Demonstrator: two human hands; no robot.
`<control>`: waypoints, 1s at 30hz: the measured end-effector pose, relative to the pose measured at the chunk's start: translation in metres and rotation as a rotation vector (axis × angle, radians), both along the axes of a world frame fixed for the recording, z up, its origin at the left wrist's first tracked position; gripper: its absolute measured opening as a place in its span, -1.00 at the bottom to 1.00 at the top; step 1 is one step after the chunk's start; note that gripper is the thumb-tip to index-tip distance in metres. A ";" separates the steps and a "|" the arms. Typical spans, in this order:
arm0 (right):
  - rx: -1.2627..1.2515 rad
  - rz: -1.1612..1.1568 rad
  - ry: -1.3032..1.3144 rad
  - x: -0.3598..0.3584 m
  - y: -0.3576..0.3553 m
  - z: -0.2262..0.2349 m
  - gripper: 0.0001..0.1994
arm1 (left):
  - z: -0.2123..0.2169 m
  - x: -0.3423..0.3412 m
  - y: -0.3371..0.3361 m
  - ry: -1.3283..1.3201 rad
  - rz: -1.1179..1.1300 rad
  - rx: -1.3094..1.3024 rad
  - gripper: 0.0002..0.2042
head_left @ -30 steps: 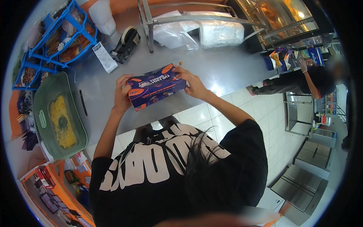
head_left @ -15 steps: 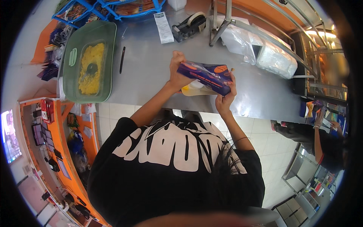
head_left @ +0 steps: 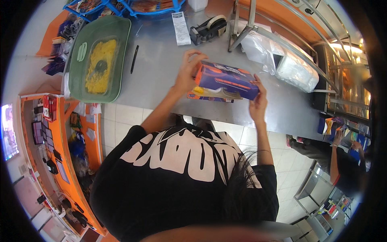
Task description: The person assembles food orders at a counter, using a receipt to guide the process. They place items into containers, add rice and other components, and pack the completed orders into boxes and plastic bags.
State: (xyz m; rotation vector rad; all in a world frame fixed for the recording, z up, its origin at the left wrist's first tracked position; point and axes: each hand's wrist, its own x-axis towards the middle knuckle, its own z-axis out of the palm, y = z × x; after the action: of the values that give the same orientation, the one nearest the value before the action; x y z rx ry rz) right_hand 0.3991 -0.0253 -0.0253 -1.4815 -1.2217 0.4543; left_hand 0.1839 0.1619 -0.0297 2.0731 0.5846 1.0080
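Between my two hands is a purple and orange cardboard box (head_left: 229, 79), tilted over the steel table. My left hand (head_left: 188, 76) grips its left end, fingers curled over the top edge. My right hand (head_left: 258, 101) closes on the right end, with the fingers along the side. Under the box's near edge shows a pale, see-through piece (head_left: 219, 93) with something yellow at its left; I cannot tell whether it belongs to the box. Lower still, an orange and purple printed strip (head_left: 210, 98) shows near the table's edge.
On the left stands a green lidded container (head_left: 117, 76) with yellow food, beside a black pen (head_left: 134, 59). Farther back are a paper slip (head_left: 181, 29), a tape dispenser (head_left: 208, 30) and blue baskets (head_left: 155, 9). A metal rack (head_left: 252, 27) and plastic packs (head_left: 297, 69) occupy the right; a co-worker (head_left: 342, 155) stands beyond.
The box has moved slightly right and turned, so more of its printed side and orange left end shows. The printed strip beneath it has come into view. Both hands still hold the box.
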 end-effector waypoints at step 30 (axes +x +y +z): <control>-0.157 -0.520 1.128 -0.112 0.297 -0.043 -0.75 | -0.021 -0.168 -0.003 -0.546 0.481 -1.256 -0.32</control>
State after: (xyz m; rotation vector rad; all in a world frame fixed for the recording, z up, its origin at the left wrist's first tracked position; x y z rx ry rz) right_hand 0.2867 0.2715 -0.0679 -1.2652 0.0868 0.8619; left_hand 0.0164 0.1593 -0.0511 0.5378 1.0668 0.9906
